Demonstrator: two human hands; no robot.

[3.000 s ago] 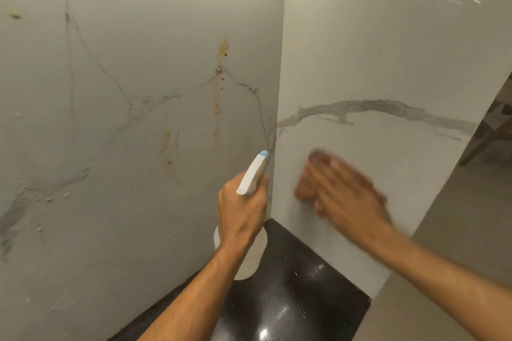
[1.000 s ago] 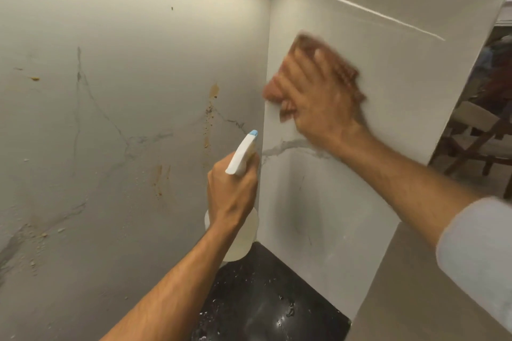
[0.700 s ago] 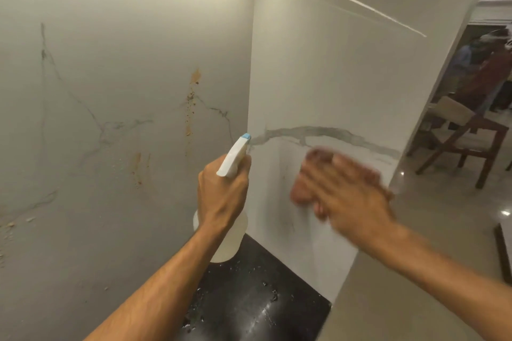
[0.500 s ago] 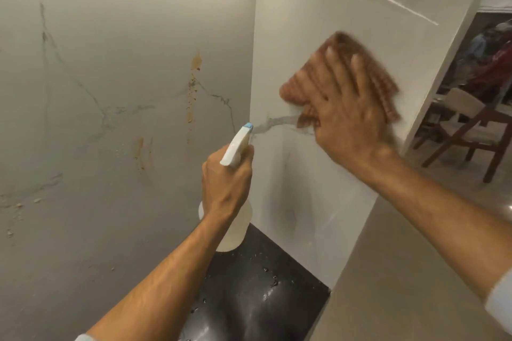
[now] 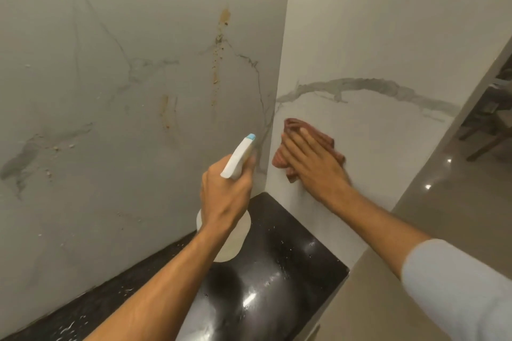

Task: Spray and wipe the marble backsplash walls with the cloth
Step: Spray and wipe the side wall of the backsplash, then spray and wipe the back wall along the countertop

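Observation:
Two white marble walls meet in a corner: the left wall with grey veins and orange-brown streaks, and the right wall with one grey vein across it. My right hand presses a reddish-brown cloth flat against the right wall, low and close to the corner, with straight fingers. My left hand grips a white spray bottle with a blue nozzle tip, held upright in front of the corner and pointing at it. The bottle's round body shows below the hand.
A glossy black countertop with water droplets lies under both arms and ends at the right wall's base. Beyond the right wall's outer edge are a shiny tiled floor and dark wooden chair legs.
My right hand with the cloth has swept down the right wall from above the grey vein to below it, near the corner. The left hand and bottle have stayed almost still.

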